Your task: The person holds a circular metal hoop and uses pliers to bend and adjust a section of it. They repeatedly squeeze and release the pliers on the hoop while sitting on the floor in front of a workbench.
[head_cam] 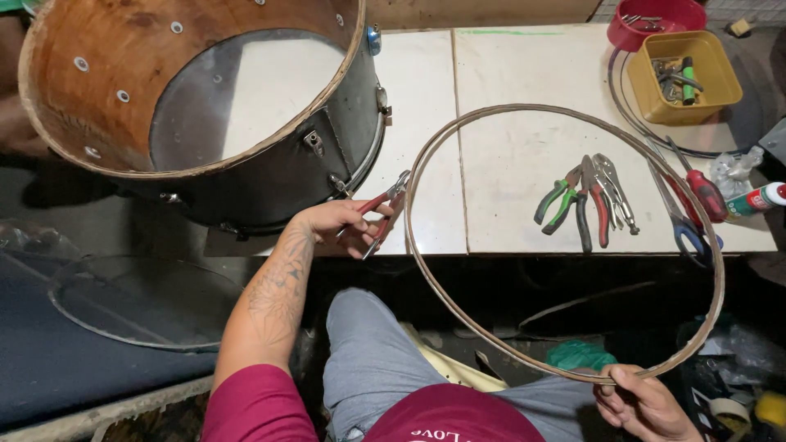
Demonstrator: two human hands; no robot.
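My left hand (337, 221) grips red-handled pliers (378, 214), whose jaws sit at the left edge of a large thin wooden hoop (491, 123). My right hand (643, 401) holds the hoop by its near rim, low at the right. The hoop lies partly over the white tiled table (491, 65) and partly over my lap. A black drum shell (270, 176) with a wooden inside and metal lugs lies on its side just left of the pliers.
Several pliers (585, 200) lie inside the hoop on the table. Scissors (684, 225) and a red screwdriver (704, 192) lie at the right edge. A yellow tub (684, 74) and a red bowl (655, 20) hold small parts. A clear round drumhead (139, 303) lies lower left.
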